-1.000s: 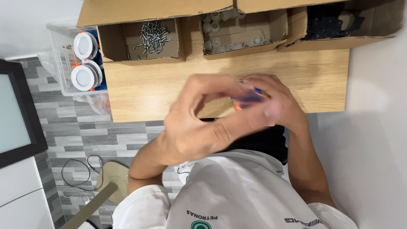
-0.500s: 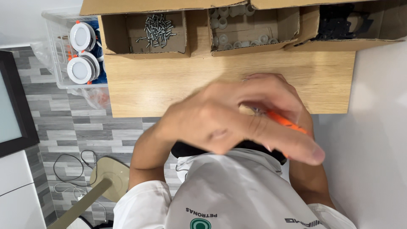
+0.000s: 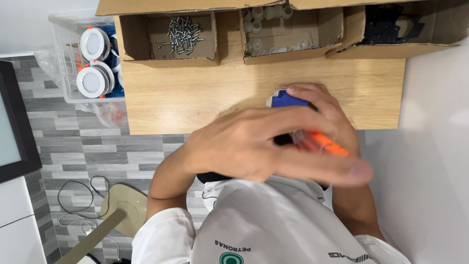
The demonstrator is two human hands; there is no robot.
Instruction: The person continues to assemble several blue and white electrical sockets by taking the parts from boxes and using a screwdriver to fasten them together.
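— Where are the hands?

— Both are close under the camera, over the near edge of the wooden table [image 3: 195, 102]; the left hand [image 3: 254, 146] lies across the front, fingers stretched out to the right and blurred, so I cannot tell whether it grips anything; the right hand [image 3: 325, 115] sits behind it, curled around a screwdriver [image 3: 312, 139].

— What shows of the tool?

— An orange, translucent handle [image 3: 327, 144] pokes out between the two hands; a blue end [image 3: 284, 99] stands above the left hand, touching the right fingers; whether it is part of the same tool I cannot tell.

— And around them?

— Three open cardboard boxes line the far edge; the left box [image 3: 132, 39] holds loose screws [image 3: 183, 32]; the middle box [image 3: 293, 54] holds small white round parts [image 3: 266, 12]; the right box [image 3: 430, 46] holds black parts [image 3: 388, 24]; a clear plastic bin [image 3: 61, 54] beside the table carries round white lamps [image 3: 92, 80]; a black cable [image 3: 75, 203] lies on the grey floor.
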